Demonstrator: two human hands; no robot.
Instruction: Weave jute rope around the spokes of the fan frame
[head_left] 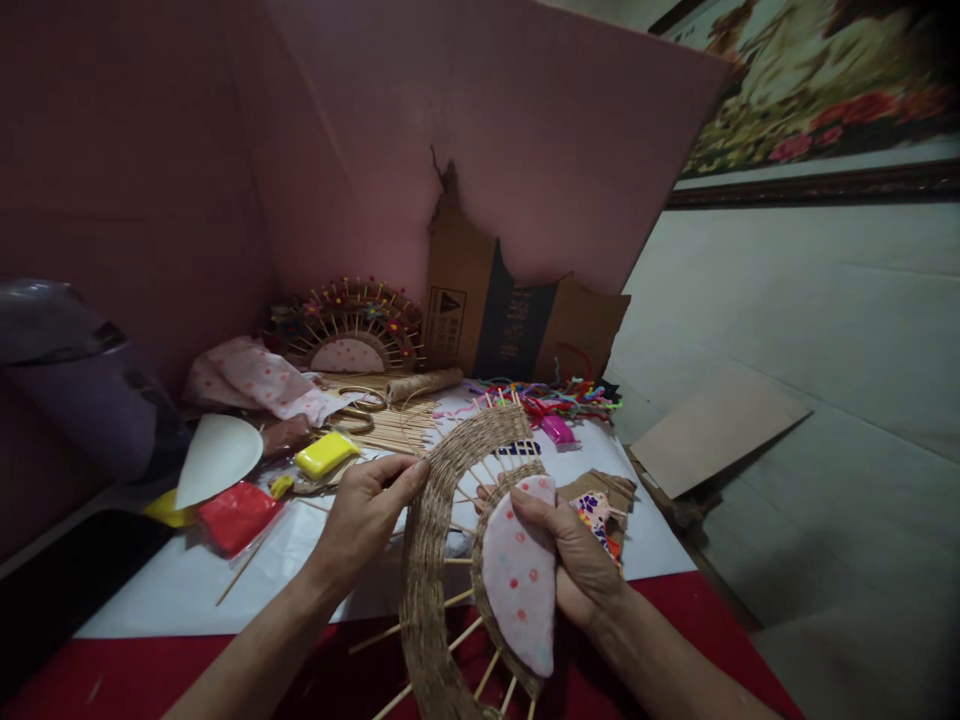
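Held over the table is a half-round woven fan [427, 560], made of thin wooden sticks with a wide band of brown twine wound through them. Its centre is a half-circle of pale cloth with red dots [521, 580], edged by a narrower twine band. My left hand [375, 505] pinches the outer twine band at its upper left edge. My right hand [574, 560] grips the cloth centre, thumb on the front and fingers behind it. The fan stands tilted on its side, its sticks pointing left and up.
A finished-looking fan with coloured flowers [349, 325] leans at the back beside torn cardboard [480, 290]. Scissors [360, 410], loose sticks [390, 425], pipe cleaners [577, 400] and yellow [326, 453], red [238, 517] and pink packets [559, 432] lie on white paper [172, 590]. A purple bin-like container [97, 400] stands left.
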